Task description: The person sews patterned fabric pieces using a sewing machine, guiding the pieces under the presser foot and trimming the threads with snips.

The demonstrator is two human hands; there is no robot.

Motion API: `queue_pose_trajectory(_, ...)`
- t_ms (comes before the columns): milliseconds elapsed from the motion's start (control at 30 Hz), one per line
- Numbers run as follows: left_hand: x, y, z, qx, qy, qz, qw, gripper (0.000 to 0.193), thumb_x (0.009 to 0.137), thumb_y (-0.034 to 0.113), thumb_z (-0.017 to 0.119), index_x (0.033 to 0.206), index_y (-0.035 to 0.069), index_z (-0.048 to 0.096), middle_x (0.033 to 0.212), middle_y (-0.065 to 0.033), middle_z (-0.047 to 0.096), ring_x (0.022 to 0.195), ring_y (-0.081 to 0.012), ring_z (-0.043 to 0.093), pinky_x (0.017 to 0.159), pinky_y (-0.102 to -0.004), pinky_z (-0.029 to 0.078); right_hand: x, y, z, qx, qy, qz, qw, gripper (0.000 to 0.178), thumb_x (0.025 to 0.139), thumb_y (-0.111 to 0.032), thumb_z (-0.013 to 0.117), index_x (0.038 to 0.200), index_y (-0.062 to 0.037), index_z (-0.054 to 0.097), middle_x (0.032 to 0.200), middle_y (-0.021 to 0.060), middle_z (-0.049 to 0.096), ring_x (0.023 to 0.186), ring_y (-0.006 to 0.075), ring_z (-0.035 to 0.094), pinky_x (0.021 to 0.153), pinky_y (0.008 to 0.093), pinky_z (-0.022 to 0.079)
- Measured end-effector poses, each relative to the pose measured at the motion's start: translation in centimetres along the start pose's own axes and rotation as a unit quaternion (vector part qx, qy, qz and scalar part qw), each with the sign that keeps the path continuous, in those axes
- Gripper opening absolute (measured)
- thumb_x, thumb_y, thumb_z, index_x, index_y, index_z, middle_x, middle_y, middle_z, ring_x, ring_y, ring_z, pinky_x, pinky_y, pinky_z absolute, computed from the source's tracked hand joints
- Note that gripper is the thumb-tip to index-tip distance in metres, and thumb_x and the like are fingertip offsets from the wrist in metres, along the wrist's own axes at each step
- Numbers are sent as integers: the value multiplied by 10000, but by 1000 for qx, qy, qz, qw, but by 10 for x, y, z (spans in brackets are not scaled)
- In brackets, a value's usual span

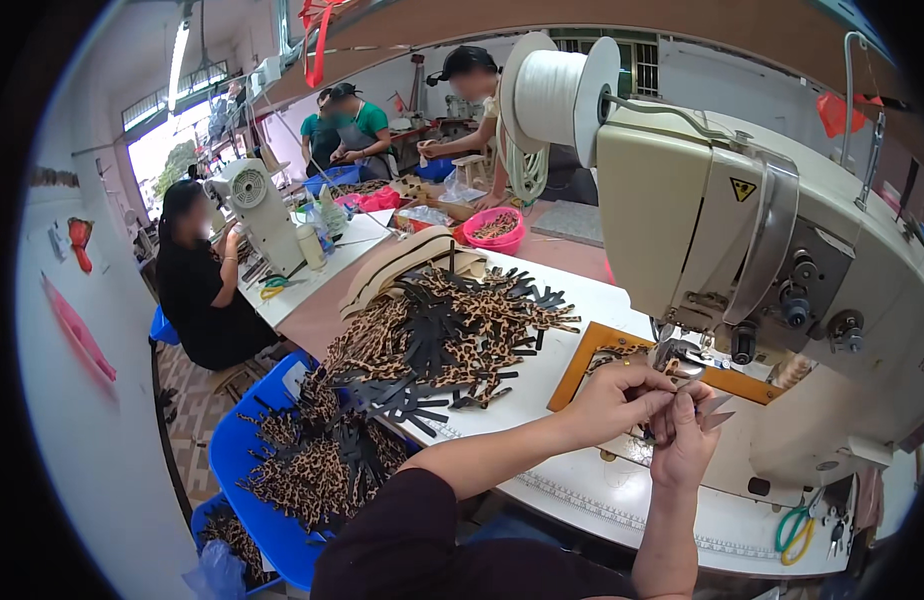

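Note:
Both of my hands meet in front of the needle area of a cream sewing machine (682, 200). My left hand (617, 402) is closed in a pinch, its fingertips against the right hand's; what they hold is too small to make out. My right hand (679, 445) is closed round a pair of thread snips (718, 411), whose metal blades stick out to the right. An orange-brown frame (582, 366) lies under the machine head, with leopard-print material partly visible inside it behind my hands.
Left of the machine, leopard-print and black strips (432, 335) are heaped on the white table (572, 480). More strips fill a blue bin (232, 450). Green-and-yellow scissors (796, 532) lie front right. A pink basket (494, 232) stands behind the heap; several people work farther back.

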State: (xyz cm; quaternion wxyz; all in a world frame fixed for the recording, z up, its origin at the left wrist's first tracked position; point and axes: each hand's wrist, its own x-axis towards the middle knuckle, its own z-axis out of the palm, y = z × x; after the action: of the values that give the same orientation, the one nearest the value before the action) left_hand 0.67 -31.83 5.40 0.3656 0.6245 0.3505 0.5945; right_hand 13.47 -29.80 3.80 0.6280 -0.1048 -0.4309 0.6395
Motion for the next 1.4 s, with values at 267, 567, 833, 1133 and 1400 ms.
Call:
queue_pose_trajectory(267, 40, -21, 5, 40, 94, -11, 995, 137, 799, 65, 680, 918, -3, 677, 727, 18, 599, 595, -18, 492, 515, -173, 394, 28, -1, -28, -42, 25, 2, 999, 79, 892, -100, 557, 898, -37, 509, 606, -15, 453, 445, 54, 369, 403, 198, 301)
queue_pose_trajectory(567, 127, -64, 57, 141, 180, 124, 966, 48, 766, 8, 670, 814, 7, 675, 576, 15, 442, 515, -61, 401, 474, -243, 318, 75, -30, -100, -81, 42, -12, 996, 85, 903, -108, 549, 895, -26, 532, 574, -17, 432, 445, 59, 350, 409, 202, 289)
queue_pose_trajectory(833, 154, -76, 83, 225, 170, 182, 942, 47, 825, 21, 634, 867, 2, 645, 638, 43, 534, 547, -18, 428, 484, -183, 344, 82, -47, -130, -70, 42, -5, 997, 71, 906, -100, 540, 904, -29, 537, 573, -17, 434, 437, 52, 341, 405, 200, 281)
queue_pose_trajectory(1133, 166, -77, 98, 342, 203, 264, 879, 94, 729, -18, 667, 816, 11, 646, 582, -42, 519, 454, -123, 475, 431, -261, 380, 87, -55, -152, -73, 45, -2, 996, 45, 908, -75, 527, 918, -32, 537, 591, -20, 447, 443, 50, 345, 405, 200, 284)
queue_pose_trajectory(1400, 171, -84, 91, 402, 188, 312, 840, 115, 736, -41, 672, 836, 10, 649, 617, -29, 541, 466, -87, 465, 438, -223, 367, 90, -50, -155, -86, 48, -3, 995, 40, 905, -73, 530, 915, -35, 536, 598, -19, 453, 443, 50, 354, 404, 197, 293)
